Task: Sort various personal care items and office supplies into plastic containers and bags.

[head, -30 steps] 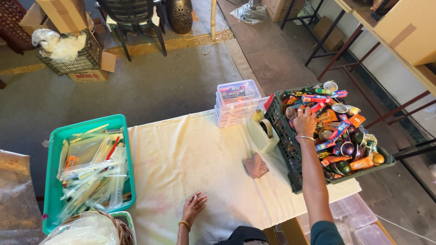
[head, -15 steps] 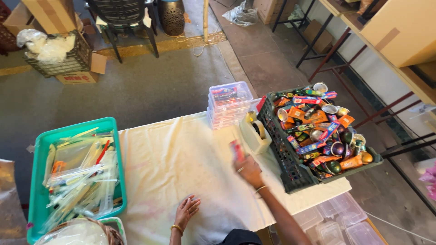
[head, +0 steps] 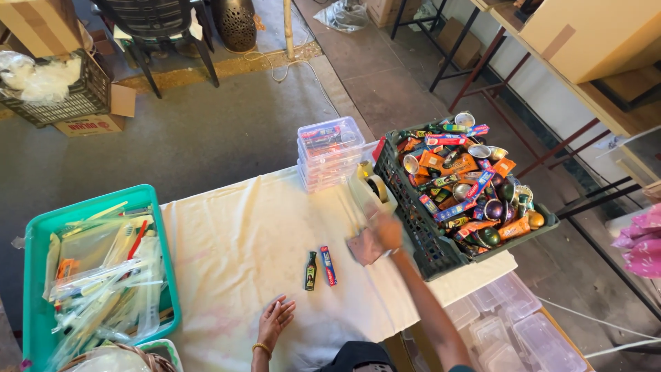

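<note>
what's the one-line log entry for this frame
left hand: flat on white cloth | right hand: blurred, over pinkish packet | small bottle, blue tube: on cloth | black crate: full

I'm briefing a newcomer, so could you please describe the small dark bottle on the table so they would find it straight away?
On the white-covered table, look between the green tray and the black crate. Two small items lie side by side above the left hand. The dark bottle is the left one; the blue and red packet lies right of it.

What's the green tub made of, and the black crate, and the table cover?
The green tub looks like smooth, glossy plastic. The black crate seems hard matte plastic, moulded in an open lattice. The table cover is probably thin cream cloth, since it shows soft creases.
</note>
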